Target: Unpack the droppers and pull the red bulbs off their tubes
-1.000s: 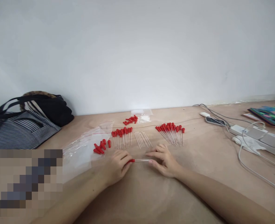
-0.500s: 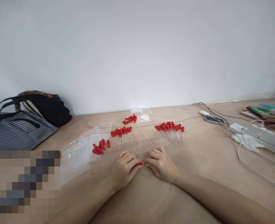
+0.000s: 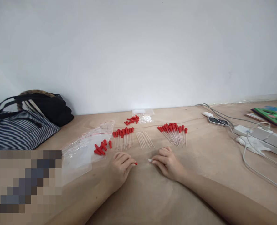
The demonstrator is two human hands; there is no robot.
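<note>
My left hand [image 3: 122,167] pinches a red rubber dropper bulb [image 3: 135,163], whose end pokes out past the fingertips. Across a small gap, my right hand [image 3: 166,163] is closed on a clear glass dropper tube [image 3: 150,160]; only its end shows, pointing at the bulb. Just beyond the hands lie several bare glass tubes [image 3: 144,139]. Droppers with red bulbs form one group [image 3: 123,137] to their left and another group [image 3: 174,134] to their right. Loose red bulbs [image 3: 101,147] rest on a clear plastic bag left of my left hand.
The clear zip bag [image 3: 78,159] spreads over the left side. Near the wall are smaller red bulbs [image 3: 131,119] and a small bag [image 3: 143,111]. A striped bag [image 3: 23,131] stands far left. At right are a phone-like device [image 3: 218,121], a power strip [image 3: 276,142] with cables, and green boards [image 3: 269,115].
My hands have moved apart: the red bulb and the glass tube, touching or nearly so before, now have a clear gap between them. Another person's hand at the right has left view.
</note>
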